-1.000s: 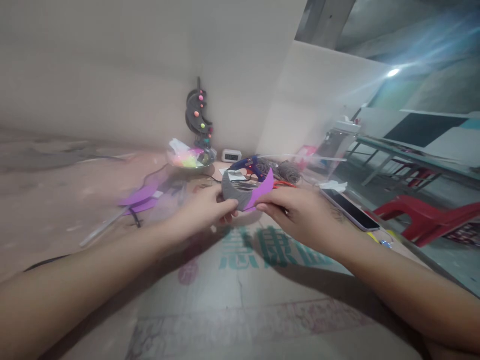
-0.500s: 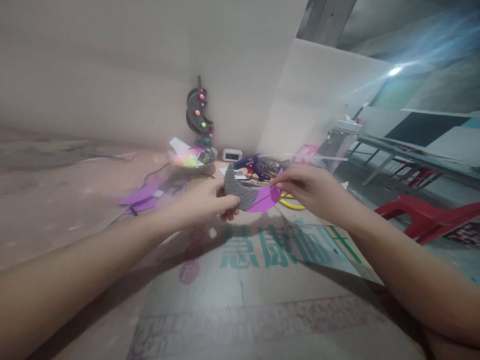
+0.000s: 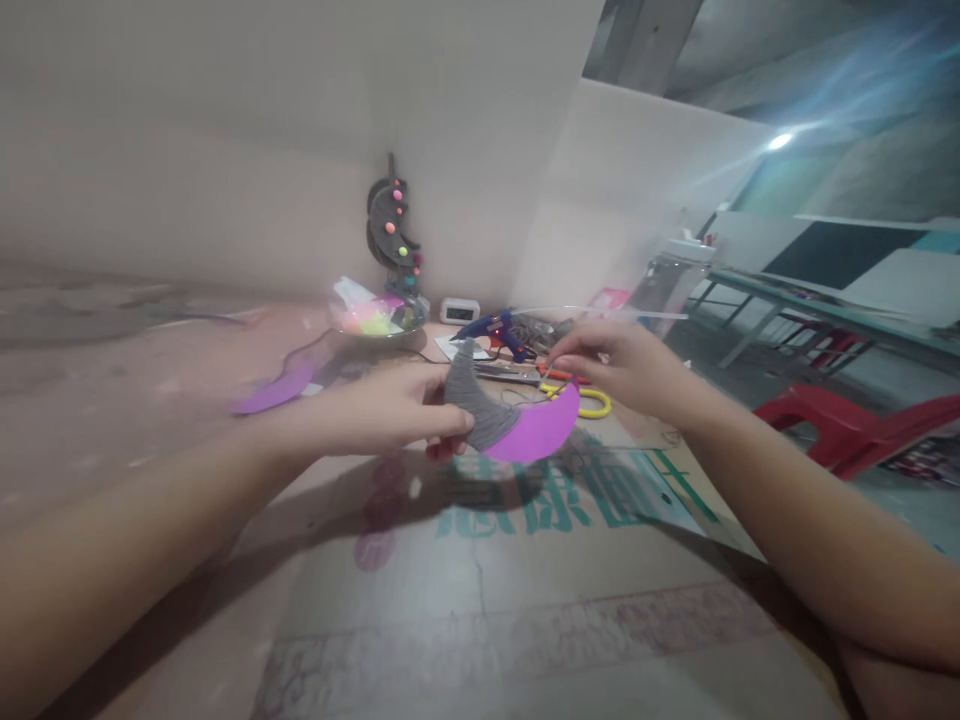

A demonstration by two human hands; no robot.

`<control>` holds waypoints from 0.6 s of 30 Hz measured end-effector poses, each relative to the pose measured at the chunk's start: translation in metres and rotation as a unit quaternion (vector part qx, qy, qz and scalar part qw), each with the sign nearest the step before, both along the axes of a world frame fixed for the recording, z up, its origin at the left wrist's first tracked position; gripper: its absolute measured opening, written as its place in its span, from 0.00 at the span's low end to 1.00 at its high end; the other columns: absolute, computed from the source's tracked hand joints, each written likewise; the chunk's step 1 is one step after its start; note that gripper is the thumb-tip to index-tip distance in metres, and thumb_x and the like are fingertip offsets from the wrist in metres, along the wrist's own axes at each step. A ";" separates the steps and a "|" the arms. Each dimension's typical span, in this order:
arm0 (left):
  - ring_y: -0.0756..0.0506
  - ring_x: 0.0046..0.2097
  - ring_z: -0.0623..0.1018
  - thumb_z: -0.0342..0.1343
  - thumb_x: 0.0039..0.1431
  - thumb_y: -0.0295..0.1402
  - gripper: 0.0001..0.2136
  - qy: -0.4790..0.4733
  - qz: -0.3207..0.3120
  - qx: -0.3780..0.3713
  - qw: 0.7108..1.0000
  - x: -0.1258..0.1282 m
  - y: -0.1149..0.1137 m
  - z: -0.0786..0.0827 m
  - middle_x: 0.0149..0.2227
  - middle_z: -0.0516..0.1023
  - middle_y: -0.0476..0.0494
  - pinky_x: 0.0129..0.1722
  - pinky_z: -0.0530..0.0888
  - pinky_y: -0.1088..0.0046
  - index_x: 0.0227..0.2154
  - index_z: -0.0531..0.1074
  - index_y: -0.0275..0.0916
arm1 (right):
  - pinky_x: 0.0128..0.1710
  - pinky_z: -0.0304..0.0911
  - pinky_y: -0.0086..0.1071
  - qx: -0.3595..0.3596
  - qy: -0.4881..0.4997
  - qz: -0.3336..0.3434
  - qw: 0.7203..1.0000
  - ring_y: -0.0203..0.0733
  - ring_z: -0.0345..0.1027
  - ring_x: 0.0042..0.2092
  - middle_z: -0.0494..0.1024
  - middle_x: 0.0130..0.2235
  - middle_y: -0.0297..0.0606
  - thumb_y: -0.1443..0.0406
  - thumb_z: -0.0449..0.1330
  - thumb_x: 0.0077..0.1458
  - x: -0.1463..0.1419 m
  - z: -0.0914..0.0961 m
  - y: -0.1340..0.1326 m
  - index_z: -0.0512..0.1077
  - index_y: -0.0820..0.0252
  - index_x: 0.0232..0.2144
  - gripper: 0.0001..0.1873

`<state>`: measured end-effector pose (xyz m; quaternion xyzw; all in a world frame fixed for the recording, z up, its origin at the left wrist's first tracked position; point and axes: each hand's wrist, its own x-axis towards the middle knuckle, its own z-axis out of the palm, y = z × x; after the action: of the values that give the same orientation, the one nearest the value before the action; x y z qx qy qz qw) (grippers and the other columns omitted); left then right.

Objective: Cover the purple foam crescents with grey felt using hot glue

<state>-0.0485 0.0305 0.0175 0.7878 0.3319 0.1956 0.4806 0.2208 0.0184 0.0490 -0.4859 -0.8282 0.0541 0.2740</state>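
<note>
Above the cardboard, my left hand [image 3: 427, 412] grips a crescent cut-out [image 3: 536, 428] by its left half. Grey yarn [image 3: 480, 405] is wound closely round that half; the right half is bare purple. My right hand [image 3: 604, 365] is closed, thumb and fingers pinching a strand of the grey yarn [image 3: 547, 368] just above the crescent's purple tip, apart from it. Behind the crescent lie scissors with yellow handles [image 3: 598, 402] and a blue glue gun [image 3: 491, 328].
The printed cardboard sheet [image 3: 450, 620] covers the table front. A small white clock [image 3: 459, 311], a clear bowl [image 3: 382, 325] of coloured bits and a yarn-wrapped crescent ornament with pompoms [image 3: 390, 230] stand at the back. Purple pieces [image 3: 277, 388] lie left, a red chair [image 3: 832, 425] stands right.
My right hand has come away from the purple end and risen slightly with the yarn. The crescent has tilted, and its purple half shows more fully.
</note>
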 end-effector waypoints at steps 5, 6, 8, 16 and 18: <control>0.45 0.27 0.76 0.55 0.50 0.36 0.06 0.013 -0.029 -0.030 0.999 0.001 -0.003 -0.004 0.25 0.77 0.46 0.22 0.68 0.75 0.27 0.72 0.40 | 0.29 0.59 0.29 -0.040 0.033 0.001 0.999 0.36 0.67 0.31 0.77 0.32 0.38 0.61 0.58 0.54 0.000 -0.002 0.002 0.76 0.61 0.31 0.10; 0.45 0.28 0.76 0.55 0.50 0.36 0.06 0.012 -0.030 -0.036 0.999 0.001 -0.004 -0.004 0.25 0.77 0.46 0.22 0.68 0.75 0.28 0.72 0.41 | 0.29 0.59 0.29 -0.042 0.040 0.002 0.998 0.36 0.67 0.31 0.77 0.31 0.38 0.61 0.58 0.54 -0.001 -0.003 0.002 0.76 0.61 0.31 0.10; 0.45 0.28 0.77 0.56 0.50 0.36 0.05 0.014 -0.032 -0.046 0.998 0.002 -0.005 -0.005 0.26 0.78 0.46 0.21 0.68 0.75 0.29 0.72 0.41 | 0.30 0.59 0.29 -0.033 0.053 0.003 0.998 0.35 0.66 0.31 0.76 0.31 0.37 0.61 0.58 0.54 -0.005 -0.006 0.001 0.76 0.62 0.30 0.10; 0.45 0.28 0.76 0.56 0.51 0.36 0.05 0.023 -0.061 -0.079 0.995 0.000 -0.009 -0.002 0.26 0.77 0.45 0.20 0.67 0.77 0.27 0.72 0.41 | 0.31 0.59 0.30 -0.014 0.113 -0.014 0.993 0.36 0.66 0.31 0.75 0.31 0.36 0.60 0.59 0.53 -0.006 -0.016 0.005 0.75 0.61 0.29 0.10; 0.45 0.28 0.76 0.56 0.51 0.36 0.05 0.021 -0.067 -0.099 0.993 -0.001 -0.010 0.000 0.26 0.77 0.45 0.17 0.64 0.77 0.28 0.72 0.41 | 0.31 0.60 0.31 -0.011 0.130 -0.014 0.991 0.36 0.66 0.32 0.75 0.30 0.36 0.59 0.60 0.53 -0.003 -0.019 0.010 0.74 0.61 0.28 0.11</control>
<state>-0.0495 0.0203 0.0179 0.7609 0.3060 0.1127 0.5610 0.2179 0.0280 0.0299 -0.4896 -0.7778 0.1218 0.3747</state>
